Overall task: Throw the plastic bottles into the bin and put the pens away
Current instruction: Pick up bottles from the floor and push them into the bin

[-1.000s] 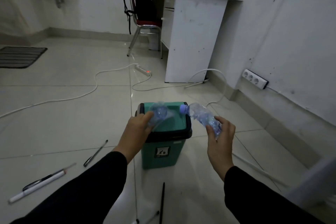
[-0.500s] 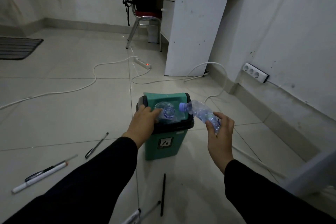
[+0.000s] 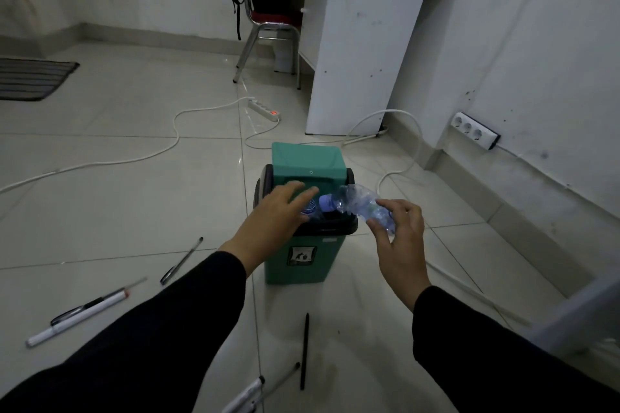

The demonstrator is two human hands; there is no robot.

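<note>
A small green bin with a black rim stands on the tiled floor, its swing lid tipped back. My left hand lies open over the opening with fingers spread, and a clear bottle sits just under it inside the bin. My right hand grips the base of a crumpled clear bottle whose blue cap points into the opening. Pens lie around on the floor: a black pen, a white marker with a dark pen beside it, another black pen and a white marker at the bottom edge.
A white power strip with a long cable crosses the floor behind the bin. A white desk and a chair stand at the back. A wall socket is on the right wall, a dark mat far left.
My left hand has let its bottle go into the bin and spread its fingers. My right hand has brought the second bottle's cap over the opening. The view has tilted down and come closer.
</note>
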